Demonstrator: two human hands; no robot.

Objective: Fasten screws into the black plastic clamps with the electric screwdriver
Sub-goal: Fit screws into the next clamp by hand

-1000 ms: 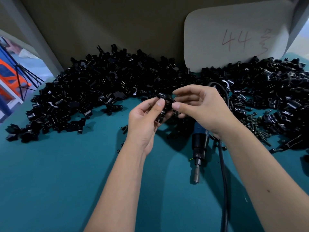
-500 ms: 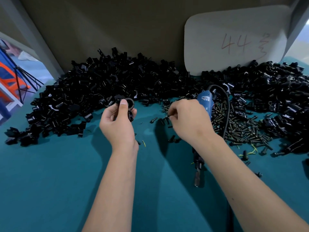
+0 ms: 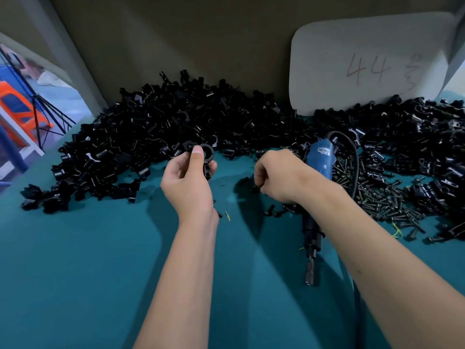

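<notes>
Beside the electric screwdriver (image 3: 319, 161), whose bit points toward the person, the right hand (image 3: 275, 176) curls over loose screws (image 3: 377, 195), grasp unclear, while the left hand (image 3: 187, 181) pinches a clamp (image 3: 206, 159).

A table (image 3: 75, 273) covered in teal cloth carries everything. Take the blue electric screwdriver (image 3: 317, 187) lying on the cloth as the landmark, its bit end pointing toward the viewer. To its left and behind it, a big heap of black plastic clamps (image 3: 141, 144) runs along the back wall. To its right lies a spread of loose dark screws (image 3: 375, 197), with more clamps (image 3: 422, 137) piled beyond them. Behind the screwdriver a pale board (image 3: 364, 59) marked "44" stands on the table, leaning on the wall.
</notes>
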